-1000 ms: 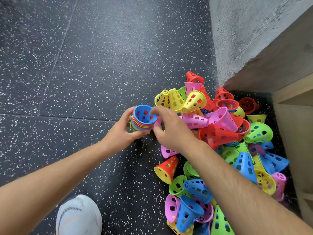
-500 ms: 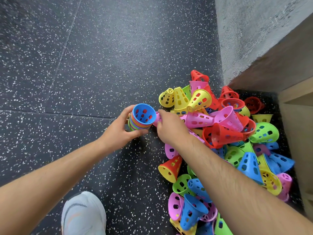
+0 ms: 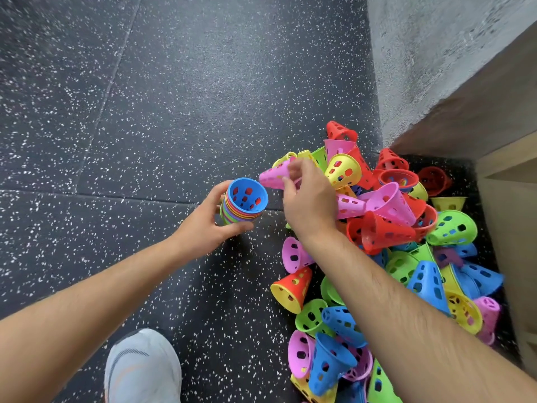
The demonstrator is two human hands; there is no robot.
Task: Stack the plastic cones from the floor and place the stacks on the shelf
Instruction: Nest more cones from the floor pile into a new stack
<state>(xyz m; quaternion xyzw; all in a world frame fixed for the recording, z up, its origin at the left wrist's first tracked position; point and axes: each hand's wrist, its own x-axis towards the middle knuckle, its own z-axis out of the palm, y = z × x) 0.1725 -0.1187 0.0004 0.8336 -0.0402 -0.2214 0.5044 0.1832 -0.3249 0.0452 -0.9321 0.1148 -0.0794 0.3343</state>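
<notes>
My left hand (image 3: 205,225) grips a stack of nested cones (image 3: 242,203), a blue one on top with its wide mouth facing up at me. Just to its right, my right hand (image 3: 309,199) pinches a pink cone (image 3: 273,175) by its wide end, the narrow tip pointing left above the stack. A large pile of loose perforated cones (image 3: 389,242) in red, yellow, pink, green and blue lies on the floor under and right of my right arm.
A wooden shelf unit (image 3: 511,205) stands at the right edge beside a grey wall (image 3: 436,53). The floor (image 3: 174,112) is dark speckled rubber. My grey shoe (image 3: 142,370) is at the bottom left.
My right hand has lifted a pink cone out of the pile and swung it up and leftward over the stack. The left hand keeps holding the stack in much the same place.
</notes>
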